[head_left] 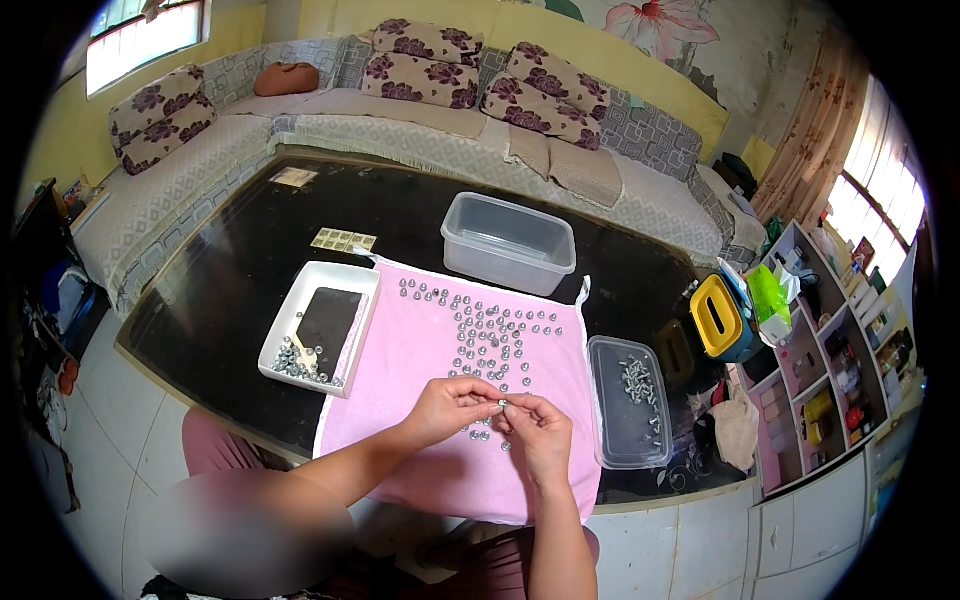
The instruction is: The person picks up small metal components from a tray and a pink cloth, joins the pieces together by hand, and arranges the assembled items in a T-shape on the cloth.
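Over the near half of a pink cloth, my left hand and my right hand meet fingertip to fingertip. Both pinch one small silver metal piece, mostly covered by the fingers; its exact kind cannot be made out. Beyond and below the hands, many small silver metal pieces stand on the cloth in loose rows. To the left, a white tray holds loose round nut-like pieces in its near corner. On the right, a shallow clear plastic tray contains loose bolts.
An empty clear plastic tub sits at the cloth's far edge on the black table. A yellow-topped bin and a shelf unit stand at the right. Behind the table runs a corner sofa.
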{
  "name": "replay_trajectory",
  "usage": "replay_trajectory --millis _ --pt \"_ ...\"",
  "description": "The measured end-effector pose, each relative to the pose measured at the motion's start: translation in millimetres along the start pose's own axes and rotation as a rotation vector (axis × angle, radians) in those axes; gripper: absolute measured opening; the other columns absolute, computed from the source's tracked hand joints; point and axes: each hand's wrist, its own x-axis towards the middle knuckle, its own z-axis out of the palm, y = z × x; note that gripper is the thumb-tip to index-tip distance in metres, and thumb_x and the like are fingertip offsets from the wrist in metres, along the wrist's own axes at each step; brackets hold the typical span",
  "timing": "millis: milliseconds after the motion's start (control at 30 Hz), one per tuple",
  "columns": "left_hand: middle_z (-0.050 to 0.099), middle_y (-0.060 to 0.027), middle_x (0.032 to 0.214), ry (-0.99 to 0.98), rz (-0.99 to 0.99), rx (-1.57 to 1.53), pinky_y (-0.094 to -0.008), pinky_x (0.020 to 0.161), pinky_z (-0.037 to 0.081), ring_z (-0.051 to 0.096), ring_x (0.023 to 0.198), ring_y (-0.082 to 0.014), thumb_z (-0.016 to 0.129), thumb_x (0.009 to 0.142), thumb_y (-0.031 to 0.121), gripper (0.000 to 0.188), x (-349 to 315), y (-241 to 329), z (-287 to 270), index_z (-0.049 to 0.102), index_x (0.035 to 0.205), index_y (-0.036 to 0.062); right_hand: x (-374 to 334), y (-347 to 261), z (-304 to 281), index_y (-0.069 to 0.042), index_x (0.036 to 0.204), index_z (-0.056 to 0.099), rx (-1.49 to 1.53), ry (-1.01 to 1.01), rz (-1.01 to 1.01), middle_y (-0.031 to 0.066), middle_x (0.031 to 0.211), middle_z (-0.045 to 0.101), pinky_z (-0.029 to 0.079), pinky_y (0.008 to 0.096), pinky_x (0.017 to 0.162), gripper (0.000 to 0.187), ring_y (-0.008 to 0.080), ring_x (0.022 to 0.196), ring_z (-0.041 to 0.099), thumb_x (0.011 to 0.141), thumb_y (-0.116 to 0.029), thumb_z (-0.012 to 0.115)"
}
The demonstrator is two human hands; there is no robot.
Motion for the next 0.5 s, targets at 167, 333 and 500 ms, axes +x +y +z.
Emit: replay_trajectory --millis 167,333,500 --pt "0.059 -0.0066 0.089 0.017 0.035 0.042 -0.0215 0.07 0.049 0.059 0.08 -0.0111 0.059 0.079 -0.002 0.013 0.8 -5.0 -2.2 0.059 0.092 -0.0027 1.0 -1.3 0.7 0.006 0.092 0.059 0.024 0.012 0.074 0.0087 0.075 0.061 0.049 0.0215 0.058 0.014 0.011 0.062 0.057 0.082 -0.002 0.057" --pt "0.057 -0.0034 0.087 0.053 0.148 0.348 -0.0192 0.067 0.046 0.056 0.075 -0.0079 0.06 0.078 0.0 0.01 2.0 -2.8 -4.8 0.061 0.089 -0.0001 0.8 -0.2 4.1 0.005 0.09 0.059 0.023 0.027 0.073 0.0086 0.074 0.061 0.049 0.022 0.057 0.013 0.0111 0.06 0.056 0.083 -0.005 0.055" --pt "0.056 -0.0033 0.086 0.025 0.122 0.183 -0.0193 0.066 0.046 0.055 0.074 -0.0073 0.059 0.079 0.0 0.009 2.7 -7.4 -4.6 0.06 0.088 0.0 1.6 9.9 -4.6 0.004 0.085 0.058 -0.052 -0.043 0.086 0.0074 0.07 0.059 0.047 0.0212 0.055 0.019 0.0103 0.057 0.054 0.087 -0.013 0.052"
